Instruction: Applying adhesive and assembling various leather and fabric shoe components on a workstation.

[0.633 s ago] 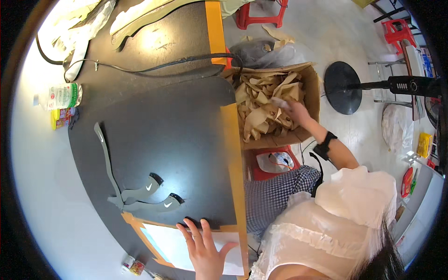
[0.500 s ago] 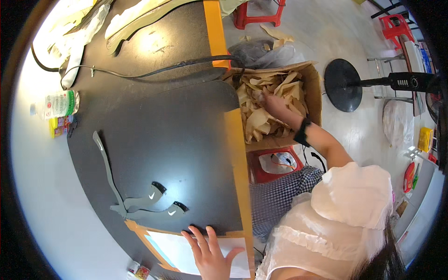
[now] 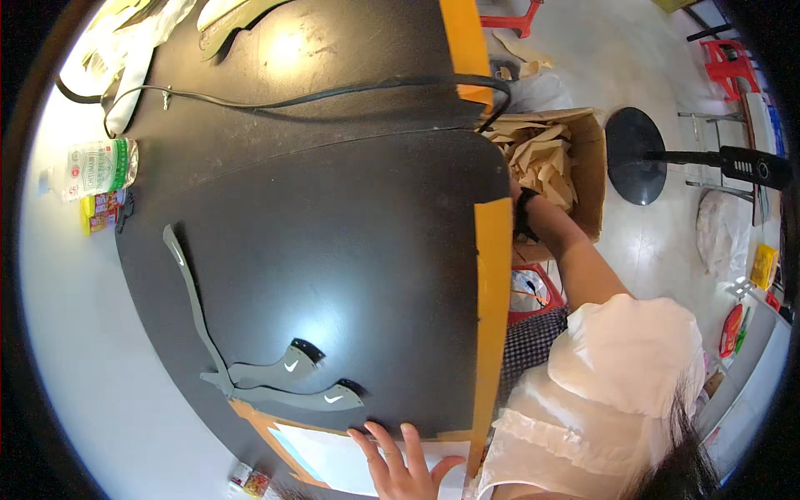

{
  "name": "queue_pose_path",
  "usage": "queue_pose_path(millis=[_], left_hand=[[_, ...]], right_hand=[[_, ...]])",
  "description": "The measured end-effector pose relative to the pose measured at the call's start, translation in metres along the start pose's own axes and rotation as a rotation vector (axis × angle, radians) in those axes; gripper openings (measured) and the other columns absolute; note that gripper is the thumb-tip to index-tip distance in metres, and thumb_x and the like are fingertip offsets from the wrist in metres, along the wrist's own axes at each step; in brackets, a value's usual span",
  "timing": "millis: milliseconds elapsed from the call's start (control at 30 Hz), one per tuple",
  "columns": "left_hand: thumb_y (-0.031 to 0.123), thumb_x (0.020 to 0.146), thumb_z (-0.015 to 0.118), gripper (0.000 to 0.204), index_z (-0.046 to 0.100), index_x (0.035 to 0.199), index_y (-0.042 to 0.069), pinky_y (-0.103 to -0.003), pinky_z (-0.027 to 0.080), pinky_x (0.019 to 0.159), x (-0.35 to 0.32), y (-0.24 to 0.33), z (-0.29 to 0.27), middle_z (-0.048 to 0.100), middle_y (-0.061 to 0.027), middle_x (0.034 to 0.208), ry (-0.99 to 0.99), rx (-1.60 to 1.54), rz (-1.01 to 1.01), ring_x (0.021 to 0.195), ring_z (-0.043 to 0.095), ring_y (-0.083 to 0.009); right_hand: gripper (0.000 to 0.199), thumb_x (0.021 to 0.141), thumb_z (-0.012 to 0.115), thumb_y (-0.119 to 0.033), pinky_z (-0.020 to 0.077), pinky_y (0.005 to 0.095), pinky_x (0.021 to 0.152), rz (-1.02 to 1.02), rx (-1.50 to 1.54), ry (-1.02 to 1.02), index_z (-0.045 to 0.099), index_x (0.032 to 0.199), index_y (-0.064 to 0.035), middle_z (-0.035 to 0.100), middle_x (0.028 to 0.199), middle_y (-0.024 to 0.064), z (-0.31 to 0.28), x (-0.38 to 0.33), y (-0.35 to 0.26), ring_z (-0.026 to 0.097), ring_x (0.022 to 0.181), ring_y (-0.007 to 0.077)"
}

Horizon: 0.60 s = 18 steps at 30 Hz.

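The person wears a cream-white blouse in thin, slightly sheer, softly creased fabric. Across the blouse's front runs a gathered ruffle, its edge finely frilled, and at the blouse's lower side in view the neckline curves in an arc. The blouse's right sleeve is short, full and puffed, ending above the elbow. Beyond that sleeve, a broad black band circles the right wrist; whether it carries a watch face cannot be told. Above the blouse, a dark-and-white checked garment covers the lap. Long, loose strands of hair fall along the blouse's right edge.
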<state>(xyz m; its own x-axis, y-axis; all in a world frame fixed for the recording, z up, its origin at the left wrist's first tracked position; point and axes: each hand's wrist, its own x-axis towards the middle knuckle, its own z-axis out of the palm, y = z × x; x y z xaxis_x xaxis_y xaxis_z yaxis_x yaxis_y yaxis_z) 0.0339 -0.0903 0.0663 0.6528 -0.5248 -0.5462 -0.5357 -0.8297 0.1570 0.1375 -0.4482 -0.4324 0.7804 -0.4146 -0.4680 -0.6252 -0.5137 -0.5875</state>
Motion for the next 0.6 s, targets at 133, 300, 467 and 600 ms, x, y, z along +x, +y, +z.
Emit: queue_pose_path(millis=[133, 300, 467, 600], left_hand=[[0.052, 0.068, 0.075, 0.102, 0.032, 0.144, -0.001, -0.057, 0.031, 0.11, -0.001, 0.005, -0.005, 0.029, -0.0386, 0.144, -0.004, 0.072, -0.005, 0.135, 0.024, -0.0576], [0.051, 0.07, 0.076, 0.101, 0.033, 0.144, -0.003, -0.059, 0.032, 0.108, -0.012, 0.002, -0.016, 0.026, -0.0402, 0.145, 0.015, 0.096, -0.044, 0.135, 0.022, -0.0591], [0.05, 0.069, 0.077, 0.105, 0.028, 0.146, -0.001, -0.061, 0.033, 0.107, -0.006, 0.002, -0.002, 0.025, -0.0406, 0.145, 0.028, 0.035, 0.011, 0.135, 0.021, -0.0599], [0.049, 0.068, 0.079, 0.107, 0.026, 0.148, 0.003, -0.061, 0.032, 0.107, -0.012, 0.002, -0.007, 0.023, -0.041, 0.145, 0.036, -0.004, 0.008, 0.135, 0.02, -0.0609]], right_hand=[[0.04, 0.096, 0.051, -0.033, 0.0511, 0.0482, 0.071, 0.084, -0.43, -0.289, 0.059, 0.115, 0.0011, 0.067, 0.088, 0.0235, -0.045, -0.035, 0.024, 0.064, 0.081, 0.04], [0.04, 0.092, 0.056, -0.031, 0.0509, 0.0467, 0.075, -0.161, -0.071, -0.034, 0.058, 0.124, -0.0077, 0.068, 0.091, 0.022, -0.058, -0.099, 0.002, 0.065, 0.089, 0.0398], [0.038, 0.088, 0.058, -0.023, 0.0527, 0.0475, 0.071, 0.0, -0.333, -0.238, 0.057, 0.122, -0.0047, 0.068, 0.095, 0.0193, -0.048, -0.16, -0.004, 0.067, 0.089, 0.0365], [0.038, 0.088, 0.055, -0.021, 0.0523, 0.0487, 0.076, 0.001, -0.349, -0.14, 0.056, 0.125, -0.0107, 0.068, 0.096, 0.0199, 0.056, -0.119, 0.034, 0.066, 0.089, 0.038]])
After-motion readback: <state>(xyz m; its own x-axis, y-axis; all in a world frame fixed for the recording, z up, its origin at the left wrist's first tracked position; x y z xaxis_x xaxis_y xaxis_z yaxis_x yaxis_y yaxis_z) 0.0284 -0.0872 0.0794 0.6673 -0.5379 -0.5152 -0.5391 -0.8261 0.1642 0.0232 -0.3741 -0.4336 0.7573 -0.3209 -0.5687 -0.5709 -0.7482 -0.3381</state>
